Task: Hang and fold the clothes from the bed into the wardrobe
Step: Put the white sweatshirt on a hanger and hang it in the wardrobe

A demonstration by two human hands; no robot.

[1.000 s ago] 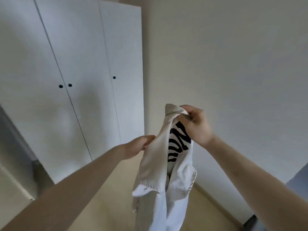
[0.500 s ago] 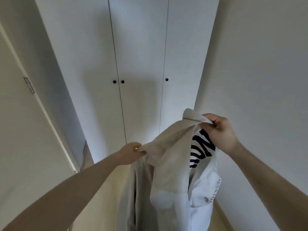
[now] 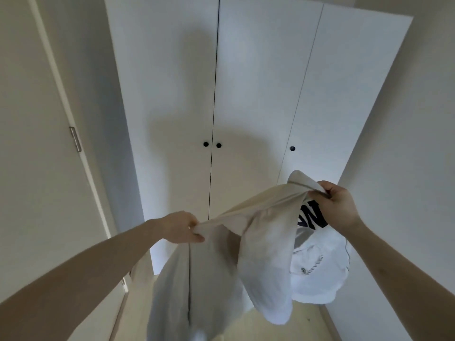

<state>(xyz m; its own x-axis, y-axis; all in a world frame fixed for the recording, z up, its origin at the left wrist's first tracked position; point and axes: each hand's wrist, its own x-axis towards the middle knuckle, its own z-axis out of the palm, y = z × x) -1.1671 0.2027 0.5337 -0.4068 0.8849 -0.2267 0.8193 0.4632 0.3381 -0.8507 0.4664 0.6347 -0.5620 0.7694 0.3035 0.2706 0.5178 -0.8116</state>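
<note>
Cream cotton shirt (image 3: 261, 242): stretched in the air between both hands, in front of the tall white three-door wardrobe (image 3: 246, 94), whose doors are closed.
Left hand (image 3: 181, 226): fingers pinch one end of the shirt's top edge.
Right hand (image 3: 341, 206): fist curled round the collar end, higher than the left.
Look: pale, buttoned pocket showing; dark striped lettering inside, perhaps a second garment.
Hang: the rest droops below the hands.

Probably a home bedroom: tall white wardrobe (image 3: 258, 94) with closed doors, plain walls (image 3: 406, 168).
</note>
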